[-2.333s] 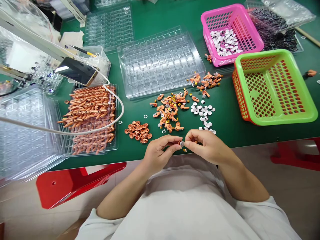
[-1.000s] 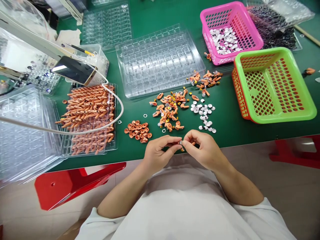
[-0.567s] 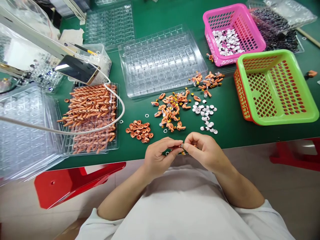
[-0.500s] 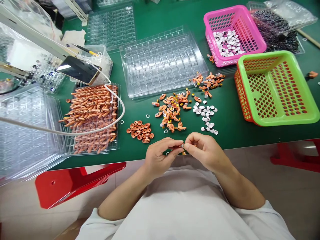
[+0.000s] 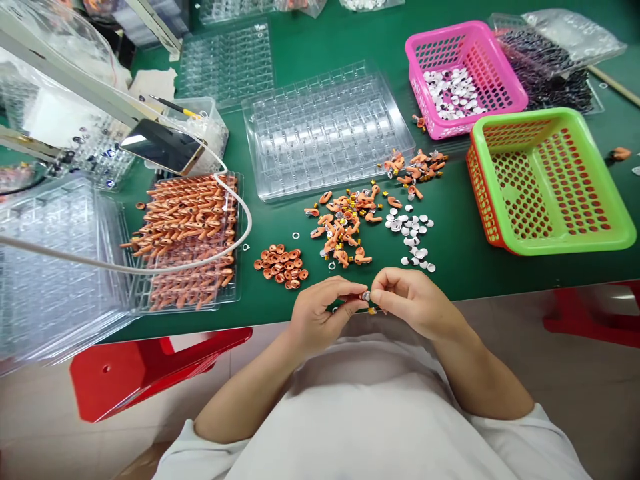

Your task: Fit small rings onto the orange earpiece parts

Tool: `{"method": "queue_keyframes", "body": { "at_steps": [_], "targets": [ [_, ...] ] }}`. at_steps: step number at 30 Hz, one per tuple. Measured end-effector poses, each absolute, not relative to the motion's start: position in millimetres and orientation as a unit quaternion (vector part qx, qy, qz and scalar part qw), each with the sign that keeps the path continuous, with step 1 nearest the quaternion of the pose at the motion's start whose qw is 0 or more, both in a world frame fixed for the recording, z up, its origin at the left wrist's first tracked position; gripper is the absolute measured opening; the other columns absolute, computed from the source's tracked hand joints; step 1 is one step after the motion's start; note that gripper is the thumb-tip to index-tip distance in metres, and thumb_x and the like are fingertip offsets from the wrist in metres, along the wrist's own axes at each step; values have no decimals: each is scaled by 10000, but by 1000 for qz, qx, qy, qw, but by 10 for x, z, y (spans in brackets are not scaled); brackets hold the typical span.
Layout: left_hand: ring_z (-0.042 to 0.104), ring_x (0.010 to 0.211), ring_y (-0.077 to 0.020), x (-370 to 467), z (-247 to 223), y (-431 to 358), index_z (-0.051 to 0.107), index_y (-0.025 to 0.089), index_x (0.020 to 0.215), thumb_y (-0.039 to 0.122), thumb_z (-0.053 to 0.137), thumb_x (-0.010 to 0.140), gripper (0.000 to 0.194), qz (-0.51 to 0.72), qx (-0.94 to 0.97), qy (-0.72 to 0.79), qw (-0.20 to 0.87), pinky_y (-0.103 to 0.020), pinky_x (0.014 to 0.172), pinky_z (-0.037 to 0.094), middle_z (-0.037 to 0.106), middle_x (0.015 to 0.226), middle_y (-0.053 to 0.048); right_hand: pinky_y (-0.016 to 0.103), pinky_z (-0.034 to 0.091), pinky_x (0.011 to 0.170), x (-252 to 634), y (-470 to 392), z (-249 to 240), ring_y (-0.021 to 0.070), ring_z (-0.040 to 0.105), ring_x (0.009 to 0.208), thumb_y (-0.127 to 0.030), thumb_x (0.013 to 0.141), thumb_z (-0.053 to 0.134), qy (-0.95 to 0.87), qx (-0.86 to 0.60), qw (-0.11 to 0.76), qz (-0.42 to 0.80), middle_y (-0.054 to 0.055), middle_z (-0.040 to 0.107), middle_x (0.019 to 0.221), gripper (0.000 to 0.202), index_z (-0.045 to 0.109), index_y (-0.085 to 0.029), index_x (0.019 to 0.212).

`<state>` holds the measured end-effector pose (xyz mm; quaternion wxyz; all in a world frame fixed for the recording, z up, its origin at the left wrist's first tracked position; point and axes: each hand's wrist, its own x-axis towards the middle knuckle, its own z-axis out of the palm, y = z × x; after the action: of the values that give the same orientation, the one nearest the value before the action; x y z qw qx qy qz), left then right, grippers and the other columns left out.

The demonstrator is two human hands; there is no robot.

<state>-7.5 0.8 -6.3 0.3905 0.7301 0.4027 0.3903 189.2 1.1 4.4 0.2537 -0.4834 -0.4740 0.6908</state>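
My left hand pinches a small round part with a grey-white face, at the near edge of the green table. The fingertips of my right hand are closed at the right side of this part; whether they grip it too is hard to see. A yellow bit shows just below the fingers. Beyond my hands lie orange curved pieces with yellow bits, white discs to the right, and a group of copper-coloured cups to the left.
A clear tray lies behind the loose parts. A pink basket with white discs and a green basket stand at the right. At the left are a loaded tray of copper pieces, a phone and a white cable.
My right fingertips have moved slightly right, and more of the small round part's grey-white face shows. The camera view has shifted slightly.
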Motion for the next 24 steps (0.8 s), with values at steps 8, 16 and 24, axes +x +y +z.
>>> {"method": "queue_keyframes", "body": {
  "at_steps": [8,16,24],
  "targets": [
    [687,711,-140,-93,-122,6,721,192,988,149,703,838,157,392,730,396,396,-228,641,555,749,787,-43,222,319,508,1896,19,38,94,424,566,-330,873,584,-490,-484,244,683,-46,489,636,191,568,-177,760],
    [687,693,-143,-94,-103,11,733,194,980,186,694,848,138,381,729,407,397,-227,625,552,752,782,-43,218,380,531,1864,32,91,104,496,599,-269,889,570,-562,-500,255,608,-24,566,674,153,578,-182,763],
    [674,685,-142,-98,-84,-4,732,187,974,163,701,837,142,385,709,424,411,-227,609,544,747,787,-47,273,444,670,1805,-40,106,140,545,718,-198,928,509,-673,-473,316,473,14,562,780,135,527,-203,795]
  ]
}}
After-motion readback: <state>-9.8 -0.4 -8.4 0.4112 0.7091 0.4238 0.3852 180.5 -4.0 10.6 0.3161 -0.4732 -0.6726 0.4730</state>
